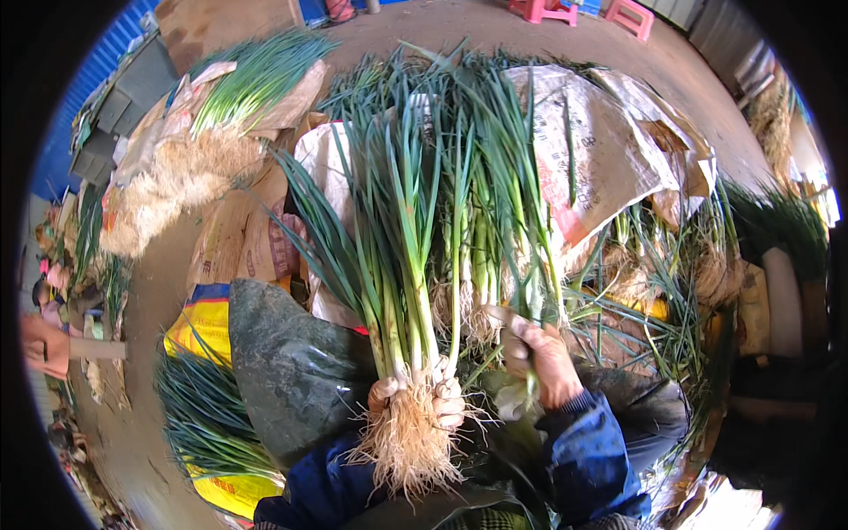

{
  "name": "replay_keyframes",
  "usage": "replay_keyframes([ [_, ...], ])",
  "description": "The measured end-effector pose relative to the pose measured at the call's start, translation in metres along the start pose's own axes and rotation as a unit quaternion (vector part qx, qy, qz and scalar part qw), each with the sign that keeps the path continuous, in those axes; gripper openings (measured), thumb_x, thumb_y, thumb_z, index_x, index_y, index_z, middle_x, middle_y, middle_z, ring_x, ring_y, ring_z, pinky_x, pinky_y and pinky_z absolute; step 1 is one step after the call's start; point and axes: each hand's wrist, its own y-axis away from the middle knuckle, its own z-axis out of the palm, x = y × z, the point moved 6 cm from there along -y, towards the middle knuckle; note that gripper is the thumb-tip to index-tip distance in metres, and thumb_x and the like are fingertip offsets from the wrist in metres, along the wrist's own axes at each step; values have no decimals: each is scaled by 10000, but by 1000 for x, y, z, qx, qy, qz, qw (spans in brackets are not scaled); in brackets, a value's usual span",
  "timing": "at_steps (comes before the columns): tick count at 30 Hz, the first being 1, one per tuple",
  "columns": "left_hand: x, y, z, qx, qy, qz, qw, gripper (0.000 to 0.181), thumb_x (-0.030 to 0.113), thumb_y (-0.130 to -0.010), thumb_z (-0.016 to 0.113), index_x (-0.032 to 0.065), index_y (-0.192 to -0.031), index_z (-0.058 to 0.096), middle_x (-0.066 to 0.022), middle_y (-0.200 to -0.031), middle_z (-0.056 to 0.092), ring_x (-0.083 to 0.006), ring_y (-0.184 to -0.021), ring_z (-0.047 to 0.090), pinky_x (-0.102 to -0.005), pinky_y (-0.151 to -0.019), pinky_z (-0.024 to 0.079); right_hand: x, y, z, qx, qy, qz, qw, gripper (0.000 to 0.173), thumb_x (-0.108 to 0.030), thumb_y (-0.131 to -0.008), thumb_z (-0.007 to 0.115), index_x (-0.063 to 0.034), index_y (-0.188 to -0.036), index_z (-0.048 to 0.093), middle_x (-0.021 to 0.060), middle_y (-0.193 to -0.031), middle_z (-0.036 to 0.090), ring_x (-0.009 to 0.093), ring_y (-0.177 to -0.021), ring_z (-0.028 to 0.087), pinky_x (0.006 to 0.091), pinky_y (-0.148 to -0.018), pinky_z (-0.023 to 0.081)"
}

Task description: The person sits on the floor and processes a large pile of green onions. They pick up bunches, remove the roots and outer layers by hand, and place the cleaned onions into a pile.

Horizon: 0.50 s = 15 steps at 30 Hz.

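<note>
My left hand [449, 403] is closed around the lower stems of a bunch of green onions [421, 291]. Its fingers show on both sides of the bunch, just above the tangled pale roots [411, 444], which hang over my lap. The leaves point away from me. To the right of the bunch, my right hand [555, 371] is curled around loose green leaves [530, 298], partly blurred. Behind the held bunch stand more green onions [480, 245] with their roots toward me. Dark, dirty waterproof cloth [298, 371] covers my knees.
A white woven sack [589, 146] partly covers onions ahead on the right. Stripped leaves [676, 331] litter the right side. More onions lie on a yellow sack [232, 493] at left and in a pile [265, 73] far left. Pink stools [543, 10] stand beyond.
</note>
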Motion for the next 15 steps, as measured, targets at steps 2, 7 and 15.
replay_keyframes([
  [2,-1,0,1,-2,-2,-18,1000,448,316,-623,643,112,-941,403,-9,-804,399,-110,-687,385,-252,-626,368,4,-15,11,-6,89,-24,996,273,-209,-867,538,-33,-1076,546,-28,-574,464,65,-417,370,207,-369,274],
  [7,3,6,4,-18,3,7,1000,451,329,-629,626,89,-940,405,-16,-807,396,-116,-696,387,-259,-635,361,43,-40,5,83,75,-67,991,59,-95,-834,587,-53,-834,546,-17,-621,523,69,-477,425,191,-396,330],
  [15,-1,6,-11,16,-42,23,999,774,374,-691,596,105,-1339,269,-89,-895,444,-160,-715,401,-285,-650,362,25,-6,-9,5,37,-35,999,146,-144,-894,458,-26,-830,516,-6,-569,427,78,-449,365,201,-402,281],
])
